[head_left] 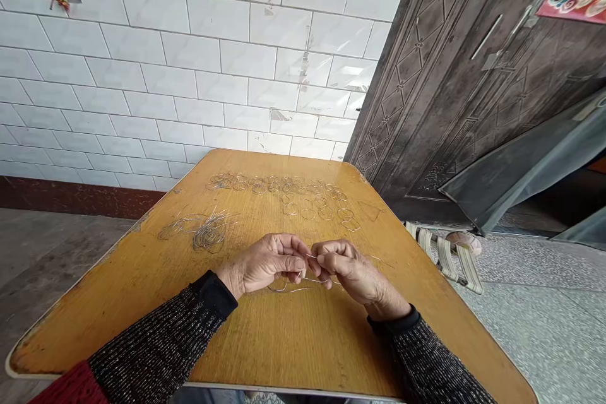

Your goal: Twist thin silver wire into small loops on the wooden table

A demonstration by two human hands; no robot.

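Note:
Above the middle of the wooden table, my left hand (277,260) pinches a thin silvery wire (312,279) between thumb and fingers. My right hand (348,268) is closed on the same wire close by, its fingertips almost meeting those of the left. Part of the wire is hidden behind the fingers. Under the hands lie a few loose wire pieces (284,288). To the left sits a tangled bundle of wires (211,231). Farther back, several thin wire rings (272,183) are laid out in a row, with a few more rings (350,221) nearer on the right.
The yellow-brown table (284,353) stands against a white tiled wall (227,76). At the right is a dark carved door (449,63) with a grey curtain (525,164). A striped stool or folded seat (447,259) stands on the floor beside the table.

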